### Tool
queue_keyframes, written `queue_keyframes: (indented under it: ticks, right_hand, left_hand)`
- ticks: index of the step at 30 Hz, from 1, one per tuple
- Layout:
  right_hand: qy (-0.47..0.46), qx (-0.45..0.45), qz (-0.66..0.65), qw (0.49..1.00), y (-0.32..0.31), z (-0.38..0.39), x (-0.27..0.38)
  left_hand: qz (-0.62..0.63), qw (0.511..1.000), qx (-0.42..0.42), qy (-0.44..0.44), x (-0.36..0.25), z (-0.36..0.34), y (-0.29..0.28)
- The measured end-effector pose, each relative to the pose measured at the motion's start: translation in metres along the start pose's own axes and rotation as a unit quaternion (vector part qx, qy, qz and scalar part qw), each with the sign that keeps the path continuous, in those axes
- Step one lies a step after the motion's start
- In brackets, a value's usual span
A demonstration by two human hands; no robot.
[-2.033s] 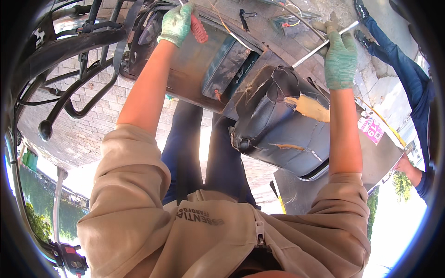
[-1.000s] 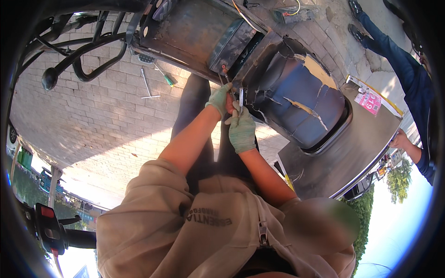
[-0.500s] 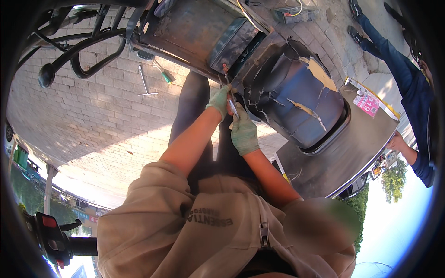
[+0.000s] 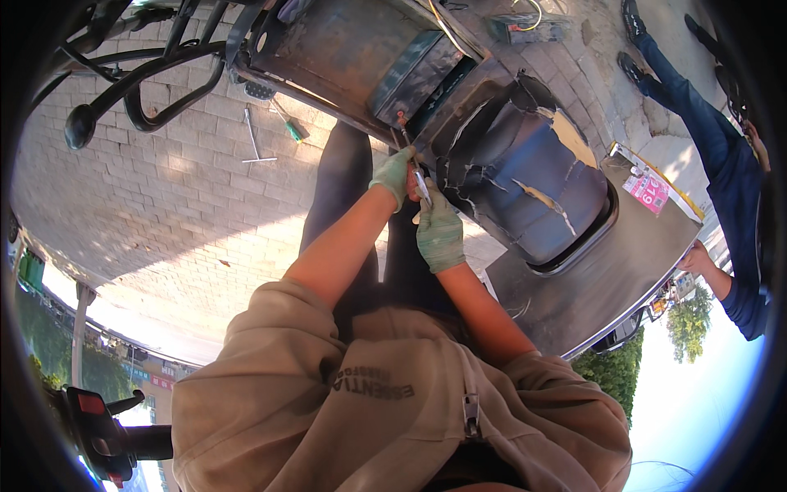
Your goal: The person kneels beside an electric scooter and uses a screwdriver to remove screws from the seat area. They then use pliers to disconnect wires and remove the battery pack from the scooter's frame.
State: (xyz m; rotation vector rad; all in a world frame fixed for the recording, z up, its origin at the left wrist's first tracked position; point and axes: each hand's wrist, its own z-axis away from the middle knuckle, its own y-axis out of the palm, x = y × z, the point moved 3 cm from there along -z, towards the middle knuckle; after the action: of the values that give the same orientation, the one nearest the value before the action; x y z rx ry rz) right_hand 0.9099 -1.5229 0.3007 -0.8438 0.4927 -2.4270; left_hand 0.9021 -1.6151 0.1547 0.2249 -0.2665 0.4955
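Both hands wear pale green work gloves with bare fingertips. My left hand (image 4: 393,175) is closed around a thin cable (image 4: 406,138) below its copper-coloured end (image 4: 402,118). Just right of it and a little nearer, my right hand (image 4: 440,233) is closed on a slim silver hand tool (image 4: 422,185), whose exact kind I cannot make out. The tool meets the cable by the left fingertips, where the contact is partly hidden. Beyond the hands lies a vehicle's open metal compartment (image 4: 316,57) with a dark box-shaped part (image 4: 410,78) at its right side.
A cracked black seat (image 4: 525,176) with torn covering stands right of my hands. On the brick paving (image 4: 188,189) lie a T-handle wrench (image 4: 256,139) and a green-handled screwdriver (image 4: 293,129). Another person (image 4: 730,180) stands at the far right, a hand on the vehicle's edge.
My right hand and the silver tool have shifted slightly right and nearer. My left hand keeps its grip on the cable. The whole view has moved a little.
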Motion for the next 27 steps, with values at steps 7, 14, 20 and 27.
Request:
queue_keyframes:
  ticks: [7, 14, 20, 27]
  right_hand:
    - [-0.031, -0.002, -0.009, 0.999, -0.001, 0.002, 0.005]
    - [-0.048, -0.013, -0.015, 0.999, 0.002, 0.001, 0.0]
    - [0.001, -0.014, -0.006, 1.0, 0.006, -0.003, -0.003]
    - [0.131, -0.052, -0.176, 0.974, 0.017, -0.008, 0.016]
  left_hand:
    - [-0.005, 0.999, -0.042, 0.022, -0.001, 0.001, 0.002]
    - [-0.016, 0.999, -0.042, 0.013, -0.001, -0.004, 0.0]
    - [0.003, 0.999, -0.044, 0.023, -0.004, -0.002, 0.005]
    - [-0.039, 0.998, -0.047, -0.01, -0.013, -0.003, 0.007]
